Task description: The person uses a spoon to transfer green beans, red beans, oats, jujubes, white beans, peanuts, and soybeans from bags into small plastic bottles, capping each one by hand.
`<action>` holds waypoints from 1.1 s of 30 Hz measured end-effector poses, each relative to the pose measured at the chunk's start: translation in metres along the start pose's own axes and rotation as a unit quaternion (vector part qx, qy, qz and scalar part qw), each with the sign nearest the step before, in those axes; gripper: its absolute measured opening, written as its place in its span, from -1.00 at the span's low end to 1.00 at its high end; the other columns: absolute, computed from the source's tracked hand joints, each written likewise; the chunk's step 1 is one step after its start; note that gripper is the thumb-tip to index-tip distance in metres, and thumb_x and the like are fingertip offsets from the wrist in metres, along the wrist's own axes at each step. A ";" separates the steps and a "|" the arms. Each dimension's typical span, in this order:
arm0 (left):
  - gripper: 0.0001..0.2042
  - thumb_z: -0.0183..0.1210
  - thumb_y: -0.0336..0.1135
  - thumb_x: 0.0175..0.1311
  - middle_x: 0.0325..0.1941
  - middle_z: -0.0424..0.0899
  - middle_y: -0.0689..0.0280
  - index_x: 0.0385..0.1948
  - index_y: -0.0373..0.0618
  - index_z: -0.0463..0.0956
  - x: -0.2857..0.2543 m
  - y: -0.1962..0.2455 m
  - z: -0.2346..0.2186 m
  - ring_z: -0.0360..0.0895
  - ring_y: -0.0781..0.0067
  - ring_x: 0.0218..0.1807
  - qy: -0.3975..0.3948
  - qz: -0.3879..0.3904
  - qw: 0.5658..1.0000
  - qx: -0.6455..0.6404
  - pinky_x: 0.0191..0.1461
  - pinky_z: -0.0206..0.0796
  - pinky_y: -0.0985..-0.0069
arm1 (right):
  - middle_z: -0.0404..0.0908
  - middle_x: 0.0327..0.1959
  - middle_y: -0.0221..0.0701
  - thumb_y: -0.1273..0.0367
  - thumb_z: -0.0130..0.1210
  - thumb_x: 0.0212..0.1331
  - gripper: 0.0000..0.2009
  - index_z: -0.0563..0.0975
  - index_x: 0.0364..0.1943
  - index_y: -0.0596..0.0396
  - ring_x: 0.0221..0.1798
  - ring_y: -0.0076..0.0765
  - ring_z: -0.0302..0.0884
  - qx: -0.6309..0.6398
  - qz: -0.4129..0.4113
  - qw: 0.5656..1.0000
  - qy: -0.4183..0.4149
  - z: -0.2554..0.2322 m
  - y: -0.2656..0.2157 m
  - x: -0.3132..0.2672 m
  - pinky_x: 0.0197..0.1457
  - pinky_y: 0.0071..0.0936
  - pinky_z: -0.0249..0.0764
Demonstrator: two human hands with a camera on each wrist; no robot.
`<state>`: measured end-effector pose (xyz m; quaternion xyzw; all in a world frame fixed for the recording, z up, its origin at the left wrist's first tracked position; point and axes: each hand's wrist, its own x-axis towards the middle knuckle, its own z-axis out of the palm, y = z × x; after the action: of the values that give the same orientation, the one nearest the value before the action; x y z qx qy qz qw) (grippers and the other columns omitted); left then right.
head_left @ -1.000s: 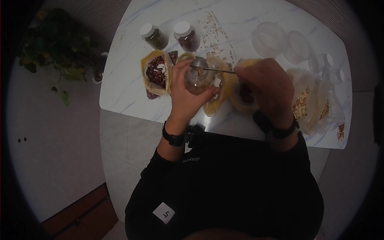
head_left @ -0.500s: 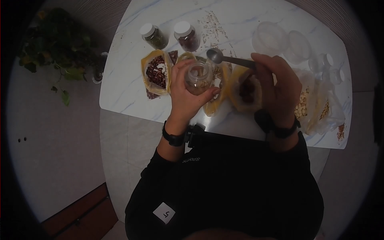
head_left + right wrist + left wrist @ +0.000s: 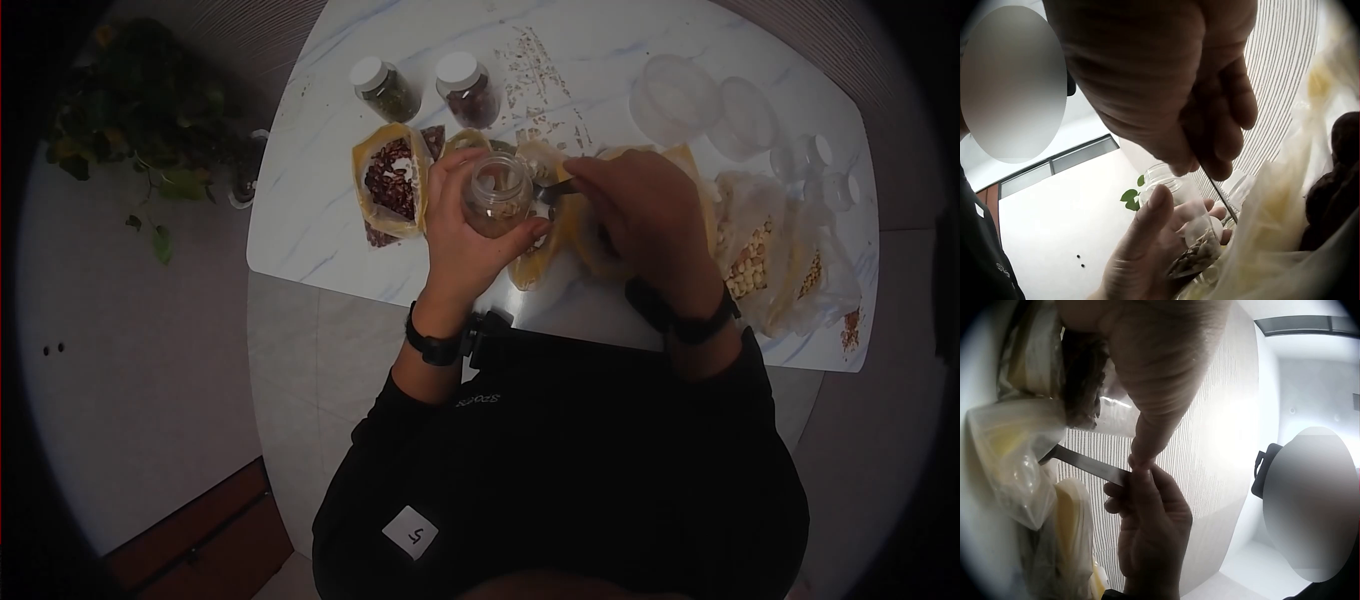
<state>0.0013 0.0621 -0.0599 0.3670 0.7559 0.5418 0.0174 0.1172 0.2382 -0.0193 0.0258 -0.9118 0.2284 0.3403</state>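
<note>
My left hand (image 3: 462, 240) grips a clear open-mouthed jar (image 3: 498, 195) and keeps it upright over the table. In the right wrist view, small pale-brown pieces (image 3: 1194, 257) lie in the jar's bottom. My right hand (image 3: 650, 215) pinches the handle of a metal spoon (image 3: 562, 187) just right of the jar. The spoon's bowl is down at the mouth of a yellow-and-clear plastic bag (image 3: 530, 270), partly hidden by it in the left wrist view. Under my right hand sits another yellow bag (image 3: 602, 262) with dark, round dried pieces (image 3: 1335, 187).
An open bag of dark red beans (image 3: 390, 185) stands left of the jar. Behind it are two filled jars with white lids (image 3: 385, 90). To the right are bags of pale nuts (image 3: 750, 265), clear plastic tubs (image 3: 678, 100) and small clear containers (image 3: 830, 170). Crumbs lie at the back.
From over the jar's mouth, the spoon moved right and away, showing its bowl, then came down beside the jar into the bag. My left hand and the jar have stayed put.
</note>
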 end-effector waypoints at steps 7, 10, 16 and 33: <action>-0.35 0.54 -0.16 -0.29 0.11 0.39 0.17 -0.07 -0.21 0.47 0.001 -0.001 0.000 0.38 0.16 0.17 0.000 0.009 1.000 0.015 0.20 0.31 0.31 | 0.55 -0.50 -0.33 0.45 0.27 0.00 -0.80 0.60 -0.24 0.09 -0.43 -0.16 0.52 0.068 -0.012 0.995 -0.067 -0.002 -0.011 0.001 -0.37 -0.29 0.40; -0.34 0.55 -0.15 -0.29 0.11 0.39 0.17 -0.07 -0.20 0.47 0.000 0.001 0.000 0.39 0.16 0.17 0.003 0.009 1.000 0.017 0.20 0.31 0.31 | 0.55 -0.49 -0.33 0.43 0.28 0.00 -0.81 0.59 -0.26 0.07 -0.41 -0.12 0.52 0.080 0.016 0.993 -0.084 -0.001 -0.010 -0.001 -0.35 -0.28 0.40; -0.34 0.55 -0.14 -0.29 0.11 0.39 0.17 -0.07 -0.21 0.47 0.000 -0.004 0.000 0.39 0.15 0.16 0.005 0.023 0.999 0.023 0.20 0.31 0.30 | 0.57 -0.44 -0.35 0.41 0.31 -0.06 -0.78 0.57 -0.28 0.05 -0.31 -0.11 0.53 0.126 0.022 0.970 -0.205 -0.006 -0.007 -0.003 -0.23 -0.26 0.44; -0.32 0.54 -0.15 -0.27 0.11 0.39 0.16 -0.04 -0.22 0.45 0.001 -0.002 0.000 0.39 0.16 0.16 0.003 0.015 1.000 0.009 0.19 0.32 0.31 | 0.55 -0.40 -0.32 0.37 0.26 -0.02 -0.82 0.55 -0.36 0.10 -0.25 -0.10 0.52 0.152 0.047 0.951 -0.265 -0.004 -0.009 -0.003 -0.17 -0.24 0.43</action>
<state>0.0001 0.0626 -0.0612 0.3766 0.7551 0.5366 0.0036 0.1244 0.2315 -0.0149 0.0944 -0.9237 0.3652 0.0675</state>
